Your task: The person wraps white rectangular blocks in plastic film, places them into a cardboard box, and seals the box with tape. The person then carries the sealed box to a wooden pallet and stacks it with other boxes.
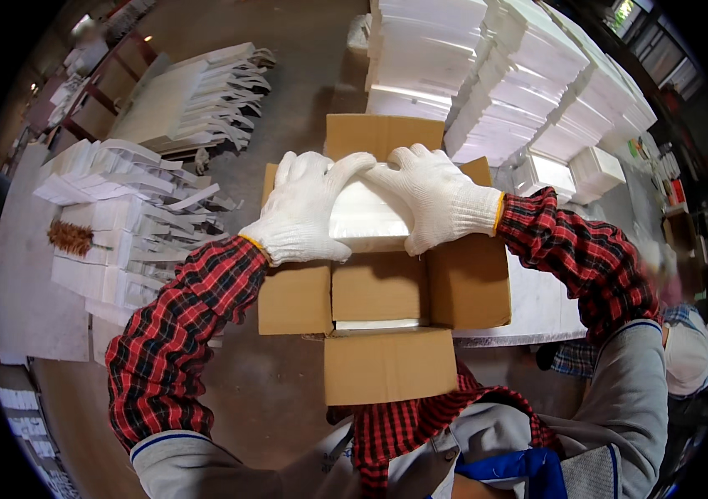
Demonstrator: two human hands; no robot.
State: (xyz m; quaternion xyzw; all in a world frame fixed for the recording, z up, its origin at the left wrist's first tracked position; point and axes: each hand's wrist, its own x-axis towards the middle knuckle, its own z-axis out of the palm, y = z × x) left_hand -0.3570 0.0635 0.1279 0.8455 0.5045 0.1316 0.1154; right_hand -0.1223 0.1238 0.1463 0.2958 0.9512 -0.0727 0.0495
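Note:
An open cardboard box stands in front of me with its flaps folded outward. At its far half is a shiny white block-shaped bundle, which looks wrapped in clear film. Gripping the bundle's left side is my left hand in a white knit glove. My right hand, gloved alike, holds the right side, and the two thumbs nearly meet over the top. Another white edge shows low inside the near part of the box. The bundle's underside and some fingertips are hidden.
Tall stacks of white sheets rise beyond the box to the right, on a table. Stacked white bundles with loose strips and a brown feather duster lie at left. Another person is at the right edge.

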